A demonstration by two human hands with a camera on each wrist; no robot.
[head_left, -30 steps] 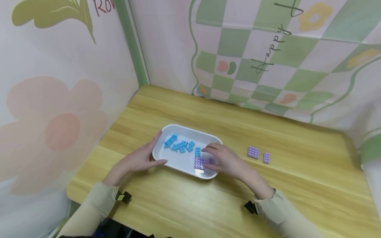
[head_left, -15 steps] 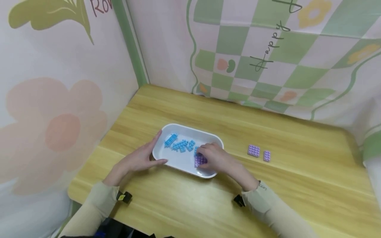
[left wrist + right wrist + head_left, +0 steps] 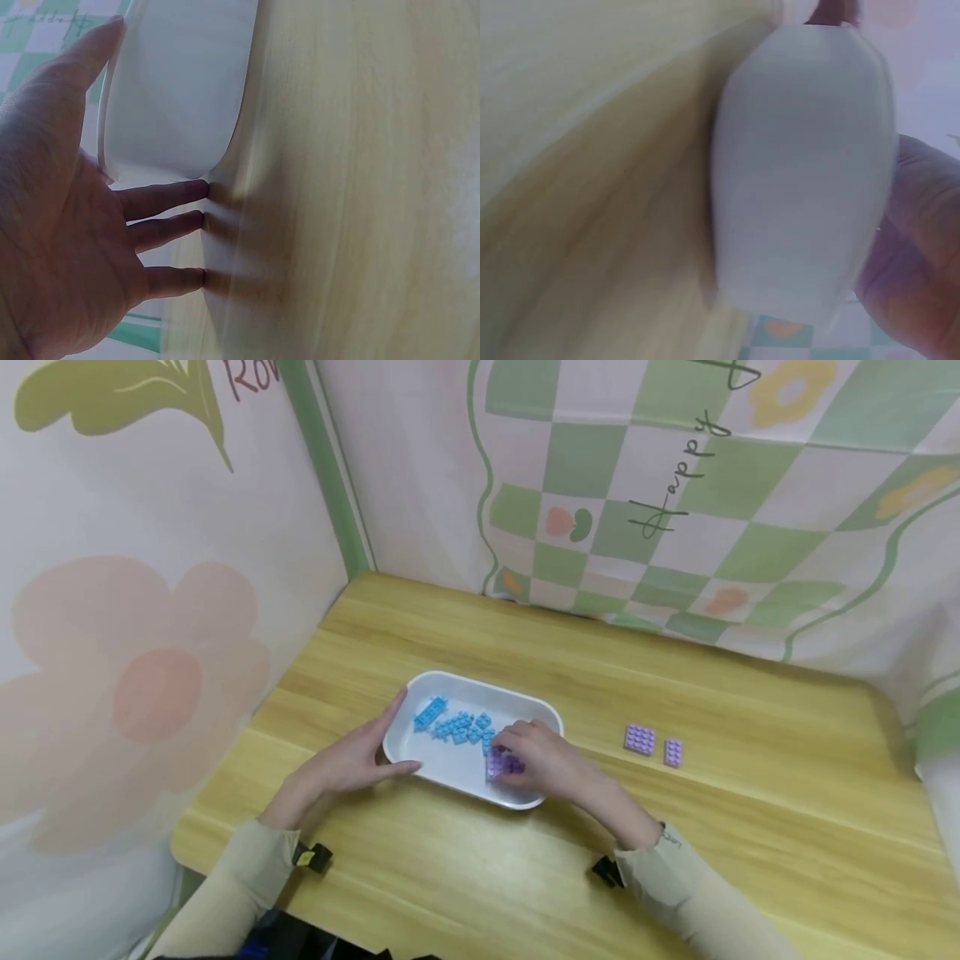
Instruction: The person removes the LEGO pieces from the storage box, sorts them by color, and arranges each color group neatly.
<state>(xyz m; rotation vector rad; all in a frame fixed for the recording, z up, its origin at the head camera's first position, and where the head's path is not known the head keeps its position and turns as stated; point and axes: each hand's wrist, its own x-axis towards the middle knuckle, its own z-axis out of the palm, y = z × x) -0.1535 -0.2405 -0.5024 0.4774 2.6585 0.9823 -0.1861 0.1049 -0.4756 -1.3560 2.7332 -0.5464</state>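
Note:
A white tray (image 3: 450, 777) stands on the table with blue building bricks (image 3: 453, 727) spread along its left and middle. My left hand (image 3: 360, 756) spans the tray's left end, thumb on the near rim and a finger on the far side. In the left wrist view, several fingers extend straight down to the tabletop. Inside the tray's right part, my right hand (image 3: 543, 760) curls over purple building bricks (image 3: 501, 764), thumb and fingers on either side. They touch or nearly touch the blue bricks. The palm hides part of them, and the tray wall (image 3: 802, 172) blocks the right wrist view.
Two purple bricks, a larger one (image 3: 640, 739) and a smaller one (image 3: 672, 752), lie on the wooden table (image 3: 480, 877) right of the tray. Patterned curtains (image 3: 600, 468) border the table at the back and left.
My right hand has moved left and closed over the purple bricks. Those bricks and nearby blue ones have shifted slightly left. The left hand stays at the tray.

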